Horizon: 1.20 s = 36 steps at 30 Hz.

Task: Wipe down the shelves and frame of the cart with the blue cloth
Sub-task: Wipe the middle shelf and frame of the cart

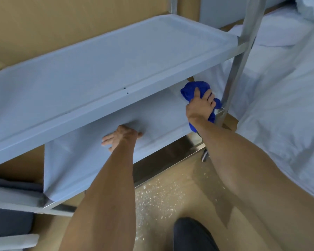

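My right hand [200, 105] grips the bunched blue cloth [195, 90] on the lower shelf [158, 115]; my left hand [121, 136] rests flat, fingers spread, likely bracing the cart.

Single head view, looking forward and down, close over cart [116, 69] shelves, arms reaching in.
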Each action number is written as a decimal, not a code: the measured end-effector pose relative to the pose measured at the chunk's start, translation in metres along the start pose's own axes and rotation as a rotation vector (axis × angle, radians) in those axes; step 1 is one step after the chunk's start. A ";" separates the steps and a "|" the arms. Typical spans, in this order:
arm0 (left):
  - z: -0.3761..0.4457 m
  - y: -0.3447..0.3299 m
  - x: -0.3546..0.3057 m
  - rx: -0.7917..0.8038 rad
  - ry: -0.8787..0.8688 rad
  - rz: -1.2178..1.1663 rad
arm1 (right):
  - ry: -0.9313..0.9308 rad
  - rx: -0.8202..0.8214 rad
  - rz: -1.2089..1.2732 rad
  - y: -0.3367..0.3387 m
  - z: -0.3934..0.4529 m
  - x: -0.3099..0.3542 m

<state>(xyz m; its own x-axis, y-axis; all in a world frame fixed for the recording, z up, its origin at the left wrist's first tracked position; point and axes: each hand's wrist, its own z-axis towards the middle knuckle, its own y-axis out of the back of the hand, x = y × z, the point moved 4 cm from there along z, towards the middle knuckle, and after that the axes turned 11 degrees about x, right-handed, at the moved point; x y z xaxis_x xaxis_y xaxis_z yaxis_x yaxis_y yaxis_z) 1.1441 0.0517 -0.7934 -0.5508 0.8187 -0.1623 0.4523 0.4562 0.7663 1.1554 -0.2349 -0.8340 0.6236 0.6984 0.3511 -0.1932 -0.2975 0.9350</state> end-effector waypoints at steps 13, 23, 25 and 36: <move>-0.053 -0.055 -0.064 0.067 -0.217 0.134 | 0.149 0.061 -0.017 0.000 -0.095 -0.003; -0.015 -0.061 -0.093 0.103 -0.205 0.177 | 0.145 0.214 -0.034 -0.026 0.038 0.074; -0.012 -0.063 -0.092 0.108 -0.201 0.126 | 0.130 0.201 -0.003 -0.029 0.054 0.086; -0.022 -0.063 -0.083 0.052 -0.279 0.262 | -0.043 0.047 0.064 0.008 -0.022 -0.009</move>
<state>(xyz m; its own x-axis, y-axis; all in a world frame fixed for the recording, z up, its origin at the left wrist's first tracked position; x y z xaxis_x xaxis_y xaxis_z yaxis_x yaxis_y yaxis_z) 1.1459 -0.0527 -0.8147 -0.2028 0.9701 -0.1333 0.5912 0.2298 0.7731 1.1318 -0.2288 -0.8289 0.6434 0.6484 0.4069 -0.1986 -0.3719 0.9068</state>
